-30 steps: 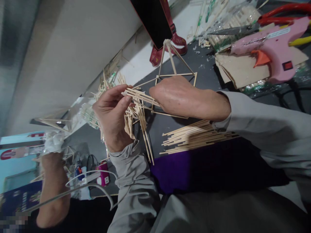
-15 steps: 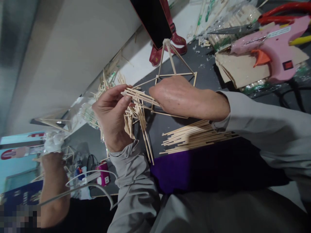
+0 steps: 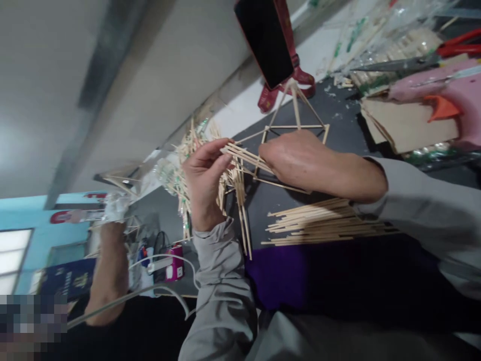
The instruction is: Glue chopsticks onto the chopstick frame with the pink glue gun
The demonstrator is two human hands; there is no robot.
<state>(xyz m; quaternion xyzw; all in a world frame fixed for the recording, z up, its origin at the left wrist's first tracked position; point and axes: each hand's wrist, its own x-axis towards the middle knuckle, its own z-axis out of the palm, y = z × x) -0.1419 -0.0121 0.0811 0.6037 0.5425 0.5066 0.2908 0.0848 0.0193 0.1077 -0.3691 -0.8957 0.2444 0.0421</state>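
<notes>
A small bundle of thin wooden sticks (image 3: 246, 156) stretches between my two hands. My left hand (image 3: 206, 173) pinches its left ends, where whitish glue shows, between thumb and fingers. At the other end my right hand (image 3: 295, 156) is closed around the sticks, its fingertips mostly hidden behind the back of the hand. Behind the right hand stands a stick frame (image 3: 296, 108) with a pointed, glued top and a squarish base. More loose sticks (image 3: 308, 220) lie in a row below the right hand, and a tangled heap of sticks (image 3: 195, 145) sits behind the left.
A pink glue gun (image 3: 417, 90) rests on cardboard (image 3: 409, 123) at the right, near red-handled scissors (image 3: 458, 45). A black phone (image 3: 265, 42) with a red strap leans at the back. Purple cloth (image 3: 278, 276) lies in front. Another person's arm (image 3: 108, 271) is at the left.
The camera view has shifted, so the scene sits farther right and slightly lower. Both hands keep hold of the same bundle, with little change in their grip.
</notes>
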